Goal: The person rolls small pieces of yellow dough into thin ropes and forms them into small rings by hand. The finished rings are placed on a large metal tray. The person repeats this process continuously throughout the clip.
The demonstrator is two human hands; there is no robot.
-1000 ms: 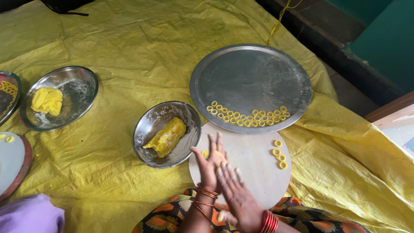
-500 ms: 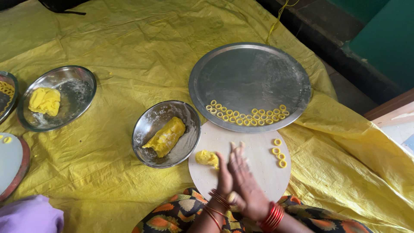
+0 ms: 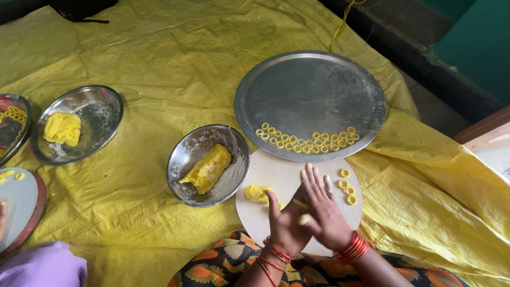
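Observation:
My left hand [image 3: 284, 226] and my right hand [image 3: 325, 208] are pressed palm to palm over the near part of a round white board [image 3: 276, 172]. A thin yellow dough strip [image 3: 300, 204] lies squeezed between them. A small dough lump [image 3: 256, 193] sits on the board just left of my hands. Three small dough rings [image 3: 346, 187] lie on the board to the right. Beyond the board is a large steel tray [image 3: 311, 95] with a row of several rings [image 3: 305, 141] along its near edge. A steel bowl [image 3: 183, 155] at the left holds a dough log [image 3: 209, 169].
A yellow plastic sheet [image 3: 159, 53] covers the floor. At the left stand a second steel bowl [image 3: 101, 109] with dough [image 3: 62, 128], a plate [image 3: 11, 125] of rings and another board [image 3: 18, 204]. Another person's purple sleeve [image 3: 45, 266] is at the lower left. A wooden edge [image 3: 483, 133] lies at the right.
My palms came together from an open, offset position, and the right hand has slid forward across the left. The dough lump on the board came into view.

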